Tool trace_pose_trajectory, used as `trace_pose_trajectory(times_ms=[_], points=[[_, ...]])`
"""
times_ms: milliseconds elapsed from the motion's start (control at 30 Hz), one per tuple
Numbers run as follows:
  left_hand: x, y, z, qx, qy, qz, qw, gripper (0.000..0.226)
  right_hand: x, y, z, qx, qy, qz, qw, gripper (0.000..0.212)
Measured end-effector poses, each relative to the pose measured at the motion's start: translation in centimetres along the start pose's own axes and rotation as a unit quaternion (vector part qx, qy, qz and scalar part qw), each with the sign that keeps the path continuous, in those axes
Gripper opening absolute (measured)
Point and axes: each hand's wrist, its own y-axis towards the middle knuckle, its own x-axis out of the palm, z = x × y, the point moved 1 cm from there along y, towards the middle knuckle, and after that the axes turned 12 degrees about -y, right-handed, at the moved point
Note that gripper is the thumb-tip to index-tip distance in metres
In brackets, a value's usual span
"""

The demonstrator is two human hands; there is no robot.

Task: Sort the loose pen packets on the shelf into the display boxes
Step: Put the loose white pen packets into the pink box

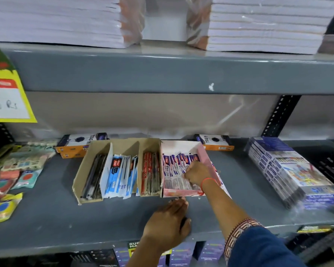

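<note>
Right hand (196,173) reaches into the pink display box (183,192), fingers pinched on the purple-and-white pen packets (175,166) standing inside it; left hand (167,221) rests flat and empty on the grey shelf (66,218), fingertips just short of the box's front

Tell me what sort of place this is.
Most likely a stationery shop aisle: a grey metal shelf holds display boxes of packeted pens, a handwritten yellow price tag hangs at left, and wrapped notebook stacks sit above.
</note>
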Motion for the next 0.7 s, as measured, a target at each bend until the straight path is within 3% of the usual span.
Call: trace_pose_trajectory(times_ms=[100,167,300,433,533,700], points=[[0.1,0.0,0.0,0.003,0.002,0.002,1.000,0.054,-0.2,0.0,0.5,0.015,0.018,0.007,1.000,0.026],[0.1,0.0,0.0,0.003,0.005,0.003,1.000,0.054,-0.7,-0.3,0.9,0.020,0.035,0.032,0.999,0.013],[0.2,0.0,-0.1,-0.007,0.010,0.003,1.000,0.053,-2.1,-1.6,2.3,0.041,0.106,0.132,0.985,0.021],[0.0,0.0,0.2,-0.010,0.010,0.005,1.000,0.052,-3.1,-3.5,6.5,0.139,0.160,0.219,0.952,0.027],[0.0,0.0,0.3,-0.010,0.013,-0.005,1.000,0.052,-2.1,-4.8,9.4,0.181,0.104,0.164,0.964,0.028],[-0.1,-0.1,0.4,-0.025,0.014,-0.009,1.000,0.051,0.0,-5.5,10.6,0.169,0.050,0.063,0.982,0.029]])
